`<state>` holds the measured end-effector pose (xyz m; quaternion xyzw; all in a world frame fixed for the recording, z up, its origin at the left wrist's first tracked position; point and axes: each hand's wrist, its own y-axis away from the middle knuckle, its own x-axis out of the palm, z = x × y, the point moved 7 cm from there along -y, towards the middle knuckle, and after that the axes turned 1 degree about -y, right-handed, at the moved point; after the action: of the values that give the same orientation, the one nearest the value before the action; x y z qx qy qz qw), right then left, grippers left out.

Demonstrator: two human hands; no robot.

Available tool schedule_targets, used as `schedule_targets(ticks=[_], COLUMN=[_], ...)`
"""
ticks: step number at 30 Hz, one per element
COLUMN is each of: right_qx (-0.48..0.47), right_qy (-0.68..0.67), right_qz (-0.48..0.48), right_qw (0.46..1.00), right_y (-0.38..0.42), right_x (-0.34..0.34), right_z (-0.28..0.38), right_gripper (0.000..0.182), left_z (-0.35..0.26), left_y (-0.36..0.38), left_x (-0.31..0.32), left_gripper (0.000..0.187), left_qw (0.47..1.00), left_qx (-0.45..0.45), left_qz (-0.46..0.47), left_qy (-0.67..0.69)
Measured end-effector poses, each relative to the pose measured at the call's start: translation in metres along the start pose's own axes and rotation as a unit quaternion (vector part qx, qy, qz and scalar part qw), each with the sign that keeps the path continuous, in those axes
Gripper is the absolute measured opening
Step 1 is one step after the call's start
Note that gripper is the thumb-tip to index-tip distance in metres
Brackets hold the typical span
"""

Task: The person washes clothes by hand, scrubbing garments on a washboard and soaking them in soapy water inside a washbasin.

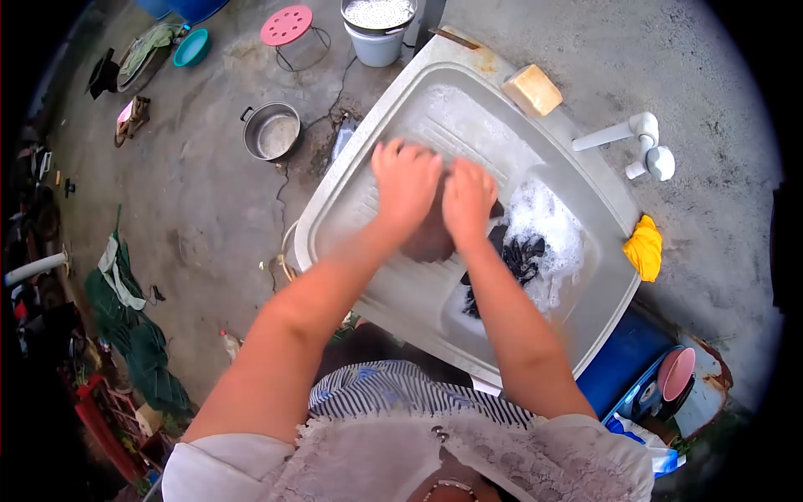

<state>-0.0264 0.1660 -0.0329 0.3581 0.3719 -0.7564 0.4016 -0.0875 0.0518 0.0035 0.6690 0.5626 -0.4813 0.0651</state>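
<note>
My left hand [407, 186] and my right hand [468, 202] are side by side over the ribbed washboard part of a pale sink [347, 201]. Both have curled fingers closed on a dark brown cloth [430, 236], which hangs between them and is blurred by motion. Right of my right hand, a black garment [520, 259] lies in the sink's basin, partly under white suds [552, 230]. My right forearm hides part of it.
On the sink's far rim sits a yellowish soap block [533, 90], with a white tap [623, 138] beyond. A yellow cloth [644, 248] drapes over the right corner. A metal pot [273, 132], a pink stool [286, 26] and a white bucket [374, 46] stand on the concrete.
</note>
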Motion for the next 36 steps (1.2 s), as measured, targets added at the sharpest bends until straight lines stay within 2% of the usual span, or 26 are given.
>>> schedule_targets(ticks=[1, 3, 4, 6, 7, 8, 9, 11, 12, 14, 16, 17, 19, 21, 22, 23, 24, 26, 27, 28, 29, 31, 32, 34, 36], right_qx=[0.001, -0.009, -0.007, 0.014, -0.025, -0.027, -0.026, 0.021, 0.031, 0.041, 0.075, 0.061, 0.014, -0.043, -0.074, -0.069, -0.065, -0.081, -0.081, -0.08, -0.058, 0.0, 0.003, 0.053, 0.015], right_qy=[-0.062, -0.188, -0.188, -0.128, -0.018, 0.025, 0.007, -0.081, -0.083, -0.082, -0.009, 0.04, 0.014, -0.113, -0.158, -0.181, -0.179, -0.113, -0.066, -0.046, -0.104, -0.033, -0.03, 0.022, 0.045], right_qz=[0.039, -0.021, -0.018, 0.038, 0.016, 0.021, 0.018, -0.055, -0.058, -0.058, -0.096, -0.055, -0.026, -0.014, -0.002, -0.008, -0.005, -0.005, 0.008, -0.012, -0.021, -0.067, -0.062, -0.136, -0.071], right_qw=[0.997, 0.982, 0.982, 0.991, 0.999, 0.999, 0.999, 0.995, 0.994, 0.994, 0.992, 0.996, 0.999, 0.993, 0.985, 0.981, 0.982, 0.99, 0.995, 0.996, 0.993, 0.997, 0.998, 0.989, 0.996], right_y=[0.027, 0.086, 0.096, 0.099, 0.076, 0.049, 0.018, -0.03, -0.051, -0.061, -0.057, -0.045, -0.005, 0.047, 0.072, 0.094, 0.094, 0.08, 0.043, 0.018, -0.009, -0.046, -0.046, -0.054, -0.028], right_x=[-0.012, -0.029, -0.035, -0.036, -0.02, 0.001, 0.011, 0.037, 0.035, 0.028, 0.021, 0.02, 0.001, -0.028, -0.036, -0.037, -0.032, -0.014, -0.009, 0.013, 0.024, 0.027, 0.03, 0.021, 0.01], right_z=[0.01, 0.02, 0.028, 0.038, 0.033, 0.021, 0.011, -0.019, -0.02, -0.017, -0.018, -0.016, -0.002, 0.02, 0.026, 0.032, 0.028, 0.026, 0.029, 0.01, -0.002, -0.009, -0.01, -0.013, -0.003], right_gripper=[0.028, 0.017, 0.017, 0.008, 0.01, 0.014, 0.012, 0.012, 0.014, 0.015, 0.018, 0.02, 0.019, 0.013, 0.011, 0.008, 0.008, 0.011, 0.009, 0.012, 0.012, 0.01, 0.01, 0.011, 0.014], left_z=[0.0, -0.007, -0.01, -0.019, -0.005, -0.001, 0.004, 0.026, 0.027, 0.024, 0.014, 0.01, -0.005, -0.009, -0.017, -0.031, -0.028, -0.013, -0.006, 0.002, 0.008, 0.021, 0.025, 0.02, 0.009], left_y=[0.026, 0.078, 0.088, 0.098, 0.082, 0.054, 0.025, -0.021, -0.04, -0.047, -0.045, -0.033, -0.005, 0.043, 0.067, 0.078, 0.08, 0.083, 0.064, 0.033, 0.003, -0.03, -0.03, -0.044, -0.022], left_x=[-0.016, -0.035, -0.04, -0.032, -0.004, 0.004, 0.014, 0.048, 0.058, 0.06, 0.043, 0.031, 0.0, -0.026, -0.036, -0.044, -0.037, -0.012, -0.002, 0.012, 0.023, 0.044, 0.051, 0.043, 0.021], left_gripper=[0.021, 0.019, 0.019, 0.02, 0.023, 0.024, 0.025, 0.026, 0.025, 0.025, 0.024, 0.023, 0.023, 0.017, 0.014, 0.015, 0.015, 0.016, 0.018, 0.021, 0.025, 0.026, 0.026, 0.027, 0.025], left_qw=[0.996, 0.992, 0.991, 0.979, 0.956, 0.972, 0.985, 0.989, 0.991, 0.993, 0.998, 0.997, 0.999, 0.992, 0.989, 0.959, 0.958, 0.962, 0.99, 0.99, 0.991, 0.993, 0.993, 0.997, 0.998], left_qx=[-0.035, -0.019, -0.022, 0.038, -0.03, -0.043, -0.051, -0.087, -0.066, -0.046, 0.018, 0.019, -0.003, -0.008, 0.031, 0.012, 0.011, 0.028, 0.062, 0.017, -0.01, -0.041, -0.044, -0.005, 0.025], left_qz=[0.011, 0.103, 0.105, 0.194, 0.29, 0.228, 0.162, 0.11, 0.099, 0.091, -0.002, -0.042, 0.008, 0.08, 0.132, 0.284, 0.288, 0.272, 0.126, 0.131, 0.118, 0.071, 0.077, 0.013, -0.017], left_qy=[0.08, 0.075, 0.075, 0.053, -0.027, -0.031, -0.036, -0.053, -0.059, -0.061, -0.055, -0.055, -0.035, 0.097, 0.063, -0.017, -0.015, -0.003, -0.015, -0.045, -0.068, -0.083, -0.08, -0.082, -0.062])
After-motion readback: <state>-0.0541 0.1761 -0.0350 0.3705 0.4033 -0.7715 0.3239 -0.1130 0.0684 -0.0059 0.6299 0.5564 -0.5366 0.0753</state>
